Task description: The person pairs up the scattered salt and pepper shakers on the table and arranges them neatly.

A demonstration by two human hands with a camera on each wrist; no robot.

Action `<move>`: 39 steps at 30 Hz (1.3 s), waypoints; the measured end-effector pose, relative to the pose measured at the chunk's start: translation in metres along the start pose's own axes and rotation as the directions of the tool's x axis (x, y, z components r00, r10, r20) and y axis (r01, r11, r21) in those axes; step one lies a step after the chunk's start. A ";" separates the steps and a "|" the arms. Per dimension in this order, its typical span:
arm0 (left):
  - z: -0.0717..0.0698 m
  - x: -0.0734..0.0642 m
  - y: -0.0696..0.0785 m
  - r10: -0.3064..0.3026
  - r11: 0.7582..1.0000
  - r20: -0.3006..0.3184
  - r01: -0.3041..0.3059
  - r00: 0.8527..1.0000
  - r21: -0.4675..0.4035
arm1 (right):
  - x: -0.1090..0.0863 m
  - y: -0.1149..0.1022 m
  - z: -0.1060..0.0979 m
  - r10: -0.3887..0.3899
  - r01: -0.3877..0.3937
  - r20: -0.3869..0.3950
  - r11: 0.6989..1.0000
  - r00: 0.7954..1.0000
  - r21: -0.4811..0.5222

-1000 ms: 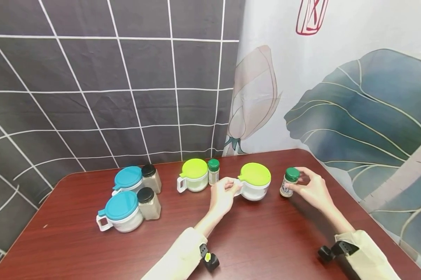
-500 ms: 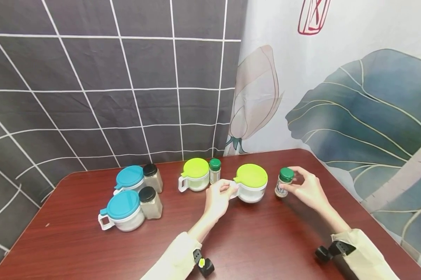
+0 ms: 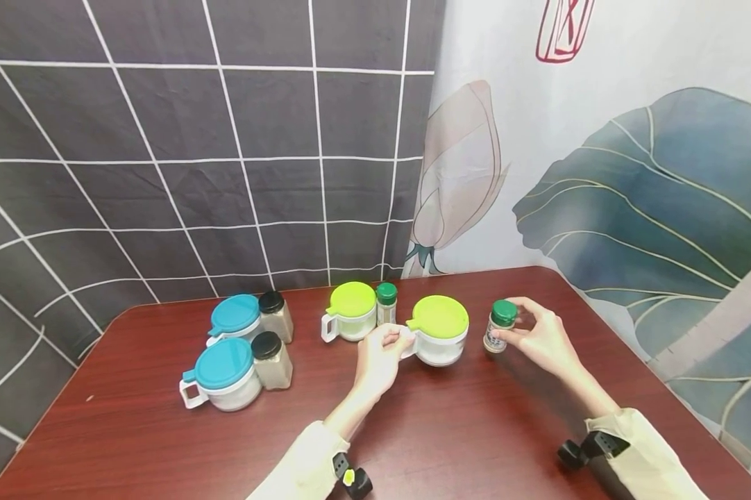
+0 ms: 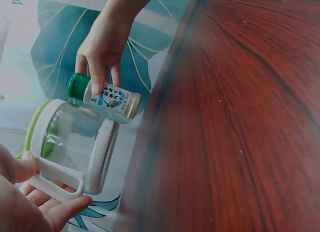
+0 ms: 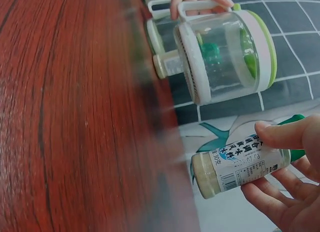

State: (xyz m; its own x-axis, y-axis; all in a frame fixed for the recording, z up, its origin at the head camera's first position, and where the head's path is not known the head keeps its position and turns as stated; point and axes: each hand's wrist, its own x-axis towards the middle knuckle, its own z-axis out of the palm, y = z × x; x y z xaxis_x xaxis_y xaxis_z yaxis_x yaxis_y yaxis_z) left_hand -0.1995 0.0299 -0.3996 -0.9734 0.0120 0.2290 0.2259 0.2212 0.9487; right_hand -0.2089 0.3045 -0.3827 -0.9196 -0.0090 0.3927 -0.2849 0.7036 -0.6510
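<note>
My left hand [image 3: 378,357] grips the white handle of a clear seasoning jar [image 3: 439,347] with a lime-green lid. The left wrist view shows the thumb and fingers closed round that handle [image 4: 62,179]. With its thumb and fingers, my right hand [image 3: 541,340] pinches a small spice bottle [image 3: 495,335] with a green cap and a printed label, just right of the jar. Pale powder [image 5: 205,174] sits at the bottle's bottom end. Both the jar and the bottle are upright, close over the tabletop, with a small gap between them.
Behind my left hand stand another lime-lidded jar [image 3: 353,326] and a green-capped bottle [image 3: 386,312]. Further left are two blue-lidded jars [image 3: 228,396] and two black-capped shakers [image 3: 274,371] on the red-brown table [image 3: 163,451]. Patterned cloth [image 3: 275,187] hangs behind.
The held jar has moved left and slightly toward me in my left hand. My right hand has brought the spice bottle left too, keeping it beside the jar. The view has shifted slightly.
</note>
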 end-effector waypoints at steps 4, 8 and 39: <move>-0.004 -0.001 -0.003 -0.010 1.000 -0.002 0.010 1.000 0.009 | 0.001 -0.002 0.003 -0.014 0.014 0.001 1.000 1.000 0.009; -0.010 -0.003 -0.006 -0.015 1.000 -0.005 0.015 1.000 0.021 | 0.001 -0.006 0.007 -0.015 0.015 0.007 1.000 1.000 0.017; -0.043 -0.012 -0.020 -0.036 0.999 -0.041 0.037 0.998 0.008 | 0.005 -0.028 0.036 -0.033 0.026 0.075 0.996 0.997 0.089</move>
State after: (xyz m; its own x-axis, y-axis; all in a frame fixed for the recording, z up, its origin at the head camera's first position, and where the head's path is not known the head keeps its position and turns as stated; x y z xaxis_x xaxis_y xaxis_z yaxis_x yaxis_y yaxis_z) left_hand -0.1907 -0.0164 -0.4118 -0.9785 -0.0361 0.2031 0.1897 0.2296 0.9546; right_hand -0.2155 0.2594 -0.3860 -0.9274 -0.0849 0.3642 -0.3315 0.6374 -0.6956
